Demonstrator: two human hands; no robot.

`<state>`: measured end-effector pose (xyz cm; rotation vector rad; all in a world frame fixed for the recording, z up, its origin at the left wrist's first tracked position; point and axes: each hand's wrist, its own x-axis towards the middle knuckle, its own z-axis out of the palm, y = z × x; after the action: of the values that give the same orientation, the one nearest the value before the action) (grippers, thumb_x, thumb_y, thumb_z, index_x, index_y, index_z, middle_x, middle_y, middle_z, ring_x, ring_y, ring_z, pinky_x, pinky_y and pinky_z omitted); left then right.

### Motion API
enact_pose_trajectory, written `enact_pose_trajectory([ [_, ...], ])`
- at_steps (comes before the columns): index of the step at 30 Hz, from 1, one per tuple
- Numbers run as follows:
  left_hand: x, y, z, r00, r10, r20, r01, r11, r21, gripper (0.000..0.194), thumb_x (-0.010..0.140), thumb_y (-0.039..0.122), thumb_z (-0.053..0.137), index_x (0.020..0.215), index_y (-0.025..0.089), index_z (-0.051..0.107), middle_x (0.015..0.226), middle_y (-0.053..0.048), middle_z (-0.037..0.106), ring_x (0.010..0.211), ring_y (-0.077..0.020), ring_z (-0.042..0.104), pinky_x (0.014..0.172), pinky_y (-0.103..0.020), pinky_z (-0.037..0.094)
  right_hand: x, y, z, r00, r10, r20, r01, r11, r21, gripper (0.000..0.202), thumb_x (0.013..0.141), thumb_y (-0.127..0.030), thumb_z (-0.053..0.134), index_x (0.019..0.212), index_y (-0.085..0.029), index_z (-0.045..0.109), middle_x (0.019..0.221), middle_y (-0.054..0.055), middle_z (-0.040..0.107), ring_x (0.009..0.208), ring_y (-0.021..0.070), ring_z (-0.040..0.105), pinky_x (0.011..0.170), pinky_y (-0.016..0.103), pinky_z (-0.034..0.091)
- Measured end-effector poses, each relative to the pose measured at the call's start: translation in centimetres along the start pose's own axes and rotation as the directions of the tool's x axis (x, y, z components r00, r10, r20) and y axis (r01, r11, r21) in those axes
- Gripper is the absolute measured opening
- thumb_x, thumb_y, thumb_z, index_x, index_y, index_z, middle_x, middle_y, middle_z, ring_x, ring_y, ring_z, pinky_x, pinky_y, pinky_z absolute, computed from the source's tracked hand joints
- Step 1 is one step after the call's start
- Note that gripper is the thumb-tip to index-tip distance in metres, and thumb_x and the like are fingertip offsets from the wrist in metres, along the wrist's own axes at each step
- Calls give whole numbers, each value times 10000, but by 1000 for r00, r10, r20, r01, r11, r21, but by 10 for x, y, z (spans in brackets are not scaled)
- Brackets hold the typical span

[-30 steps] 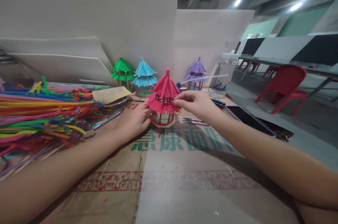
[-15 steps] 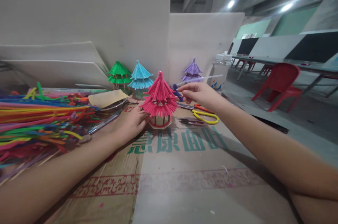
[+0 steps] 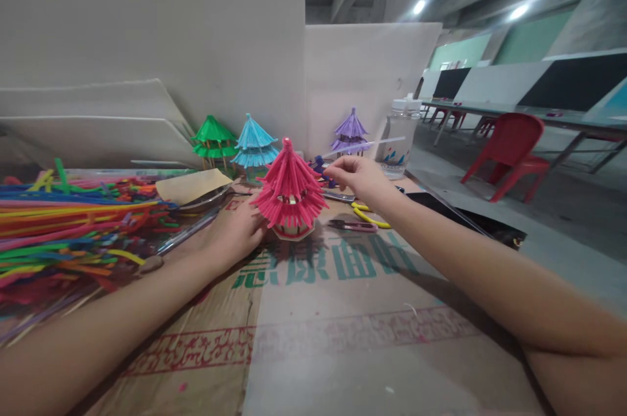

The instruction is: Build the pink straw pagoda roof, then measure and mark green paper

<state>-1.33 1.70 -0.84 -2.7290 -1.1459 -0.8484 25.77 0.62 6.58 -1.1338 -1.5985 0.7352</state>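
Observation:
In front of me stands a small pink model pavilion (image 3: pixel 290 191) with two tiers of fringed roof, made of fuzzy stems, on a pale many-sided base. My left hand (image 3: pixel 240 226) is closed on its lower left side, the fingertips partly hidden behind the roof. To the right of it, my right hand (image 3: pixel 360 176) is raised with thumb and fingers pinched; what they hold, if anything, I cannot make out. Just behind that hand are a dark blue object (image 3: pixel 319 165) and a thin translucent stick (image 3: pixel 386 141). Below it lie yellow-handled scissors (image 3: pixel 367 217) and small thread snips (image 3: pixel 355 225).
Green (image 3: pixel 214 136), light blue (image 3: pixel 254 142) and purple (image 3: pixel 351 132) pavilions line the back board. A pile of coloured fuzzy stems (image 3: pixel 73 220) fills the left. A clear bottle (image 3: pixel 402 135) stands back right, and a red chair (image 3: pixel 512 151) is on the floor beyond.
The pink pavilion has tilted a little towards me, its base showing less. My right hand has shifted slightly left, still pinched. The whole view has moved slightly.

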Motion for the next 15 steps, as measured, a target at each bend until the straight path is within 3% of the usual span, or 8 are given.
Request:
enact_pose_trajectory([
  [4,2,-1,2,996,92,5,-92,996,3,255,885,170,432,956,166,677,1075,-135,691,1162,-302,578,1065,-473,441,5,-9,-14,999,-30,14,23,930,367,198,905,-343,641,813,-178,582,882,52,730,827,132,690,850,291,527],
  [7,2,-1,2,998,68,5,-68,998,3,245,886,186,439,948,169,675,1079,-132,692,1149,-301,585,1053,-472,453,6,-18,-25,998,-12,67,-20,885,465,249,929,-381,617,796,-210,496,614,-36,614,605,110,630,745,287,544],
  [9,2,-2,3,999,44,10,-44,999,9,233,882,189,446,934,180,672,1069,-123,697,1137,-298,591,1048,-473,456,4,-23,-32,989,18,146,-74,918,390,235,930,-375,613,802,-217,495,486,-94,453,410,72,428,531,226,459],
  [11,1,-2,3,999,36,15,-36,999,19,227,879,184,449,934,186,669,1084,-119,698,1123,-297,597,1034,-474,463,2,-25,-35,972,63,227,-120,961,247,184,918,-355,615,830,-209,546,468,-106,380,368,54,267,406,195,275],
  [13,0,-2,2,999,42,19,-43,999,31,226,885,183,444,929,182,666,1090,-125,695,1113,-297,603,1027,-471,467,1,-24,-34,963,77,259,-93,994,51,141,890,-333,633,892,-193,634,513,-76,448,400,59,307,404,203,220],
  [15,-1,-1,1,998,52,19,-53,998,38,228,896,188,437,907,174,664,1060,-133,694,1110,-298,607,1032,-467,466,-1,-22,-31,966,28,257,12,988,-155,183,849,-319,668,972,-191,711,633,-23,592,508,88,469,472,218,327],
])
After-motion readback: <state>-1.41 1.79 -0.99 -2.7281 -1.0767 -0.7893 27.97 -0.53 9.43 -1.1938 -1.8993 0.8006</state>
